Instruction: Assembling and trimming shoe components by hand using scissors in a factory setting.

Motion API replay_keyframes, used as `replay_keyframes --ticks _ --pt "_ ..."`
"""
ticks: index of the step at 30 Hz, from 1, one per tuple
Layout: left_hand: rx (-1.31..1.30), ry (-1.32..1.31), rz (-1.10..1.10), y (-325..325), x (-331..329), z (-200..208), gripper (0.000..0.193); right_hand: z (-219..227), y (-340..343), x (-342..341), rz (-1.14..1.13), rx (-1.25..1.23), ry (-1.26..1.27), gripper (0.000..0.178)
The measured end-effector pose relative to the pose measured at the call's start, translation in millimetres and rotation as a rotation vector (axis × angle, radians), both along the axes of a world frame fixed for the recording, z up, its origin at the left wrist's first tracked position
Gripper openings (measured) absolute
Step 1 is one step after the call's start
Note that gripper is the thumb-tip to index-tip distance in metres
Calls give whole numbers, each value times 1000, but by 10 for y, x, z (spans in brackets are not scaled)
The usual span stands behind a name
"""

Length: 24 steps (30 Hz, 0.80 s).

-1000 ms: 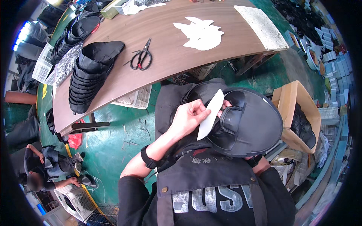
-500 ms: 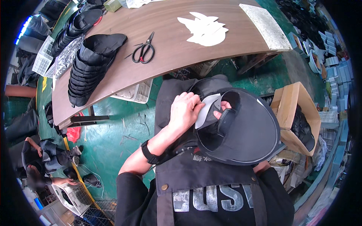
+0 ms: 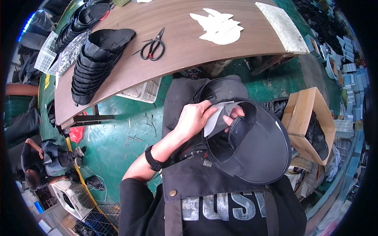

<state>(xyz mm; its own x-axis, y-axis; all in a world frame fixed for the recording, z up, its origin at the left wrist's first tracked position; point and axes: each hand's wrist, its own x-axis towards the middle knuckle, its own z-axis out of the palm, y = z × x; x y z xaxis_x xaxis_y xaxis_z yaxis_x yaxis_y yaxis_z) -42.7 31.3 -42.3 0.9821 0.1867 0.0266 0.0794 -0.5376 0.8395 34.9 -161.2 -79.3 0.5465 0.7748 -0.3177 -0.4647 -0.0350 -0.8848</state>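
A black cap point(image 3: 262, 143) with a broad stiff brim lies in my lap, its hollow crown facing up and the brim to the right. My left hand point(image 3: 193, 121) closes thumb against fingers on a thin pale grey-white piece point(image 3: 214, 118) along the crown's left edge. Inside the opening show fingertips of my right hand point(image 3: 235, 117), bent at a dark flap of the cap; the rest of that hand is hidden behind the brim. On the table, nested black caps point(image 3: 94, 65) form a leaning stack, with black-handled scissors point(image 3: 152, 50) to their right.
White cut-out pieces point(image 3: 220, 29) lie on the brown table point(image 3: 173, 23), near a pale speckled board point(image 3: 281, 27). At right stands an open cardboard box point(image 3: 301, 114) with black items. A white basket point(image 3: 141, 92) sits under the table. Another person point(image 3: 35, 161) is seated at left.
My left-hand fingers have straightened and flattened somewhat along the pale piece. The cap has shifted slightly down. At left, the other person's head and arm have moved.
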Motion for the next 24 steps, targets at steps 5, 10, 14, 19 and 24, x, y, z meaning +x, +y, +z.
replay_keyframes --ticks 5,10,14,19,24 --pt "180 -153 -59 15 -45 -105 23 -68 -47 -69 94 24 45 33" --pt "305 -262 -74 34 -54 -95 22 -35 -67 -66 109 20 50 33" --pt "301 -154 -32 -3 -83 -22 24 -85 -83 -67 134 16 62 33" --pt "109 -64 -29 3 -58 1 27 -90 -81 -8 127 -10 45 33" --pt "-43 21 3 -69 -55 58 27 -189 -56 97 77 -177 36 33"
